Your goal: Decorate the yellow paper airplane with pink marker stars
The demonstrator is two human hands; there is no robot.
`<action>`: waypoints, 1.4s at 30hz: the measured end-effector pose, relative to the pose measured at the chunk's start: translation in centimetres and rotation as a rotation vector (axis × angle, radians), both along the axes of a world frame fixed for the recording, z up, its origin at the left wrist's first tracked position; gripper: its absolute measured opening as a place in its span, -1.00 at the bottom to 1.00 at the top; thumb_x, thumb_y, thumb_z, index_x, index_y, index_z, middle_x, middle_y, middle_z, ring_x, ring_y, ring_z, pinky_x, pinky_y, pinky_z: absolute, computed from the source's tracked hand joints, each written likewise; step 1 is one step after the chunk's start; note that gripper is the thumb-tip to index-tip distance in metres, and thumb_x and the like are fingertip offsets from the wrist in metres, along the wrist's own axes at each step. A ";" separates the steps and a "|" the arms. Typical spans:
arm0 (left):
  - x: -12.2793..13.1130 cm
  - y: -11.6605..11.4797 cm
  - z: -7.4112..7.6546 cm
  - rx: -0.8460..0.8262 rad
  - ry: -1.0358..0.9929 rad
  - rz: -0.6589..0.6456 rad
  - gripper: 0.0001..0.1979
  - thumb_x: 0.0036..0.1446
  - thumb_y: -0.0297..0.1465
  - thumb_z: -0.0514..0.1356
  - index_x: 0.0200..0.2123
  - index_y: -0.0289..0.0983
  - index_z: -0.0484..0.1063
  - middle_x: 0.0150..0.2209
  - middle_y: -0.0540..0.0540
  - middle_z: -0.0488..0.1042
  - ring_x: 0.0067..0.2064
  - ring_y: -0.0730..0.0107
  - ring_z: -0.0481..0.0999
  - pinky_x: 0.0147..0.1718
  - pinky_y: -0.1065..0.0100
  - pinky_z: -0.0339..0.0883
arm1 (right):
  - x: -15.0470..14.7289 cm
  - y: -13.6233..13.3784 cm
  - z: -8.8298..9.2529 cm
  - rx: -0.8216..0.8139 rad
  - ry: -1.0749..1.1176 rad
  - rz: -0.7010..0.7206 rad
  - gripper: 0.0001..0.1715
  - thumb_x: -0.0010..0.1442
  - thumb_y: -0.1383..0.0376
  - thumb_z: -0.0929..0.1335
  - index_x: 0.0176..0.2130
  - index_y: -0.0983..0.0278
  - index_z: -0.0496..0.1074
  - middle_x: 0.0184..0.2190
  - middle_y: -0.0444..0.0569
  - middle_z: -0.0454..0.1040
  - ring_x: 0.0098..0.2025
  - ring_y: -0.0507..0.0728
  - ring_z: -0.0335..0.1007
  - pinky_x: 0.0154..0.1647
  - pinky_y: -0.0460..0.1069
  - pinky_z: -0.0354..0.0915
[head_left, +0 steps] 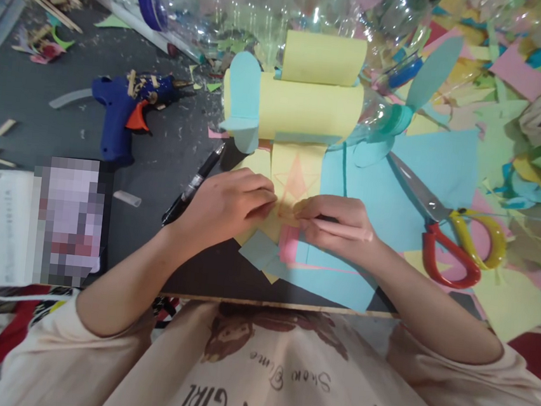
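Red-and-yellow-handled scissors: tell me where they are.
Head view, right side: the red-and-yellow-handled scissors lie on a light blue paper sheet, just right of the right hand.

The yellow paper (297, 167) looks matt and smooth. The scissors (436, 219) have metal blades and glossy plastic handles.

The paper (296, 183) is pale yellow, with a star drawn in what looks like pink or orange. The pencil (339, 230) is pink. The bottle (308, 108) wears yellow wrap with light blue fins. The glue gun (119, 115) is dark blue with an orange trigger. The scissors (460, 250) have one red handle and one yellow. The pen (196, 183) is black.
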State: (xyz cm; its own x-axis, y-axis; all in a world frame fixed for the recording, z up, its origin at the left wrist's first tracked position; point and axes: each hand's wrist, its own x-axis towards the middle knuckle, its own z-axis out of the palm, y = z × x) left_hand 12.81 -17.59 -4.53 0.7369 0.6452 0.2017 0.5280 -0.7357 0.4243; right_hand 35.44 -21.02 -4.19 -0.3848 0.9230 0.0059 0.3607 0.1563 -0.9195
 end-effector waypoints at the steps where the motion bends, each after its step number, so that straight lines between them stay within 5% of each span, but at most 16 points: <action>1: 0.0 0.0 0.0 0.008 -0.005 -0.004 -0.76 0.36 -0.43 0.07 -0.27 -0.28 0.54 -0.24 -0.10 0.61 -0.25 0.33 0.55 -0.30 0.34 0.37 | 0.0 0.0 0.0 -0.014 0.022 -0.054 -0.80 0.15 0.34 0.37 -0.51 0.20 0.43 -0.56 -0.15 0.50 -0.51 0.02 0.40 -0.51 -0.06 0.28; 6: -0.1 -0.1 0.0 0.027 0.005 -0.008 -0.78 0.35 -0.43 0.09 -0.25 -0.29 0.55 -0.22 -0.10 0.61 -0.24 0.32 0.56 -0.28 0.33 0.38 | 0.2 0.0 -0.2 -0.089 0.190 -0.298 -0.64 0.25 0.05 0.37 -0.47 0.20 0.43 -0.60 -0.16 0.49 -0.60 -0.01 0.36 -0.62 -0.09 0.23; 10: -0.1 -0.1 0.0 0.030 0.003 -0.013 -0.79 0.34 -0.45 0.10 -0.26 -0.29 0.54 -0.22 -0.09 0.62 -0.23 0.32 0.56 -0.28 0.33 0.38 | 0.0 0.2 -0.4 -0.037 0.151 -0.357 -0.70 0.21 0.06 0.41 -0.42 0.21 0.45 -0.55 -0.16 0.50 -0.59 -0.02 0.35 -0.61 -0.09 0.26; 16: -0.1 0.0 0.0 0.030 -0.001 -0.018 -0.79 0.34 -0.45 0.09 -0.27 -0.28 0.54 -0.23 -0.09 0.62 -0.25 0.33 0.55 -0.28 0.34 0.38 | -0.2 0.3 -0.3 -0.033 0.079 -0.273 -0.90 0.14 0.27 0.41 -0.42 0.20 0.47 -0.51 -0.15 0.54 -0.50 0.02 0.42 -0.53 -0.08 0.29; 24: -0.1 0.0 -0.1 0.015 0.003 -0.020 -0.77 0.35 -0.44 0.08 -0.26 -0.27 0.54 -0.22 -0.10 0.61 -0.24 0.32 0.54 -0.29 0.32 0.36 | -0.2 0.1 -0.6 -0.037 0.012 -0.271 -0.84 0.15 0.23 0.39 -0.44 0.22 0.46 -0.56 -0.15 0.49 -0.52 0.02 0.34 -0.54 -0.07 0.22; 42: -0.1 0.0 0.0 0.025 -0.019 -0.009 -0.78 0.34 -0.46 0.09 -0.29 -0.27 0.53 -0.25 -0.09 0.61 -0.26 0.33 0.53 -0.30 0.33 0.37 | 0.2 0.1 -0.1 0.021 -0.035 0.023 -0.79 0.13 0.37 0.29 -0.51 0.19 0.43 -0.54 -0.11 0.50 -0.48 0.06 0.39 -0.45 -0.01 0.28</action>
State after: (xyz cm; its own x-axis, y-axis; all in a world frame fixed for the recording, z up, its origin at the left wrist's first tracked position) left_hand 12.72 -17.58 -4.56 0.7383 0.6333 0.2320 0.5136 -0.7508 0.4153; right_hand 35.63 -20.92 -4.25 -0.4060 0.9138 0.0117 0.3889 0.1844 -0.9027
